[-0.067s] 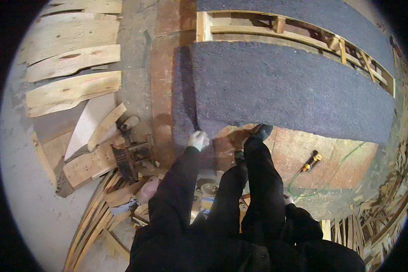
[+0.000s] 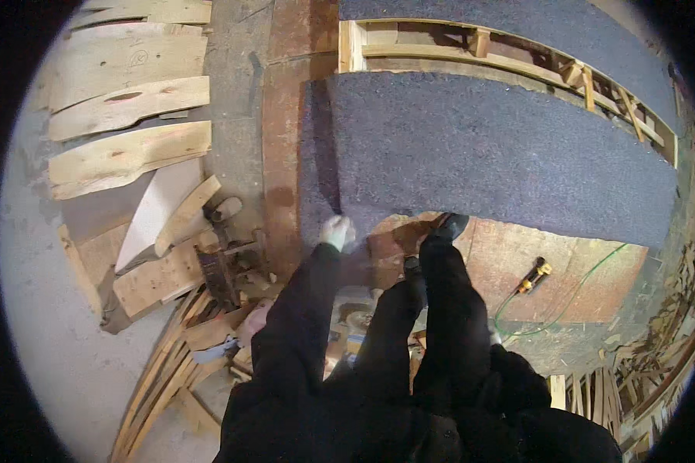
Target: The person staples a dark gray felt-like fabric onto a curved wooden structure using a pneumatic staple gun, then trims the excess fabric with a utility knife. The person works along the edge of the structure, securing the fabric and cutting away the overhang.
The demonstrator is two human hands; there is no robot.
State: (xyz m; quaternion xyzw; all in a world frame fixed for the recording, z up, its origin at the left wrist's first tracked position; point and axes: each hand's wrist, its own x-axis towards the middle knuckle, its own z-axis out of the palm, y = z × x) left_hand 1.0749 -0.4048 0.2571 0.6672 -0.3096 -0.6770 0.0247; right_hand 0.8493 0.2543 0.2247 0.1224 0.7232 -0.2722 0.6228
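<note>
Here the left hand (image 2: 337, 231), at the centre of the frame, closes its fingers on the lower left corner of the grey felt sheet (image 2: 502, 154) spread over the wooden frame (image 2: 471, 58), while the right hand is hidden, so its state I cannot tell.

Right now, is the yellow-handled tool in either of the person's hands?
No. The yellow-handled tool lies on the reddish board, apart from the left hand, which is at the grey felt sheet's lower corner.

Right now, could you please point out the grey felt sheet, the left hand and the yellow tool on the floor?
grey felt sheet (image 2: 502, 154), head view, middle of its top face.
left hand (image 2: 337, 231), head view, back of the hand.
yellow tool (image 2: 534, 276), head view, its body.
</note>
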